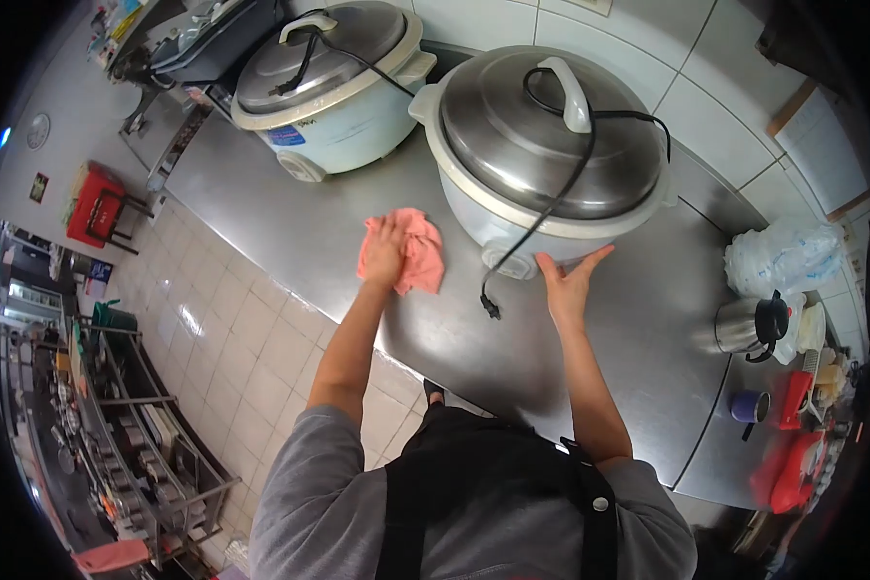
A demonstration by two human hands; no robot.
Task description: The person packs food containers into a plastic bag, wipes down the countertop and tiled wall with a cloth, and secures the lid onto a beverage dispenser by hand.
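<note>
On the steel counter, my left hand lies flat with fingers spread on a pink cloth. My right hand touches the lower front of the nearer large white cooker, its thumb and a finger stretched apart and the other fingertips partly hidden at the cooker's underside. This cooker has a domed metal lid, and a black cord loops through the lid handle and hangs down to a plug by the counter surface.
A second white cooker with a lid and cord stands behind to the left. At the right are a plastic bag, a steel jug and a purple cup. Metal shelving stands left, beyond the tiled floor.
</note>
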